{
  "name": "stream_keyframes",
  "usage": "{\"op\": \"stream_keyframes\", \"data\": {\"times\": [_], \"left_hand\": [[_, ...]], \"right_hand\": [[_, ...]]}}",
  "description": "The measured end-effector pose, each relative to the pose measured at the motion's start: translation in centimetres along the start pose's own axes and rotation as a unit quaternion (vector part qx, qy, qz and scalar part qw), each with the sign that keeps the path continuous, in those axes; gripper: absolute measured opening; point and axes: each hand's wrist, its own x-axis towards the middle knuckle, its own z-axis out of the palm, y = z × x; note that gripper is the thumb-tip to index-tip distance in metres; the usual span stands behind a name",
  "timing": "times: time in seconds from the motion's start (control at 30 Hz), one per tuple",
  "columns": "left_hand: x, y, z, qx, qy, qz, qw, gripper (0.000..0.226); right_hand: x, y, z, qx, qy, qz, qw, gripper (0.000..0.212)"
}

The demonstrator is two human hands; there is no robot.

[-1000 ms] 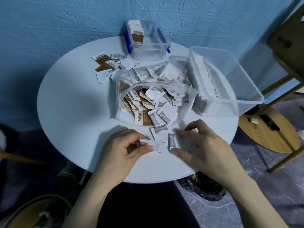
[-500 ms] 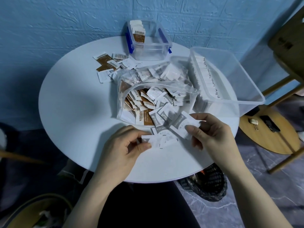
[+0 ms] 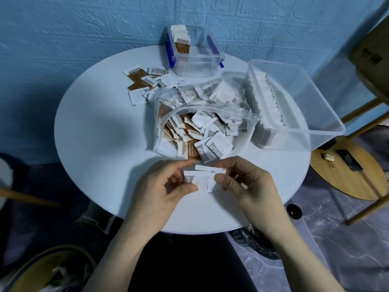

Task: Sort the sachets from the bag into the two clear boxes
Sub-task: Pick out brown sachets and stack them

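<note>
Head view: round white table (image 3: 101, 131), blue wall (image 3: 84, 28)

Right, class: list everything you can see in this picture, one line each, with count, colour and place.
Round white table: one, centre.
Clear plastic bag of sachets: one, brown and white sachets, mid-table.
Small clear box with blue clips: one, far edge, brown sachets upright inside.
Large clear box: one, right edge, white sachets in rows.
Loose sachets: several, brown and white, left of bag.
White sachets held: a few, near edge.
Left hand: pinches them.
Right hand: pinches them.
</note>
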Motion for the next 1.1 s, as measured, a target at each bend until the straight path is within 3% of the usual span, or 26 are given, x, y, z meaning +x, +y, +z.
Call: {"op": "stream_keyframes", "data": {"times": [0.2,0.33,0.47,0.67,0.83,1.1], "left_hand": [[0.2,0.2,-0.1,0.004,-0.005,0.026,1.000,0.028],[0.1,0.1,-0.1,-0.004,0.000,0.031,1.000,0.021],[0.0,0.1,0.0,-0.005,-0.006,0.009,1.000,0.026],[0.1,0.4,-0.2,0.010,-0.014,0.019,1.000,0.024],[0.1,0.4,-0.1,-0.005,-0.014,0.021,1.000,0.022],[0.1,0.5,-0.1,-0.016,-0.013,0.009,1.000,0.020]], "right_hand": [[0.3,-0.3,-0.3,-0.017,-0.055,-0.005,0.998,0.019],[2.1,0.4,-1.5,-0.040,0.035,-0.012,0.998,0.009],[4.2,1.3,-2.1,-0.206,0.100,-0.031,0.973,0.023],[5.5,0.9,-1.5,-0.301,0.102,0.009,0.948,0.051],[5.9,1.0,-1.6,-0.248,0.098,0.026,0.963,0.055],[4.8,1.5,-1.6,0.015,0.174,0.009,0.985,0.021]]}}
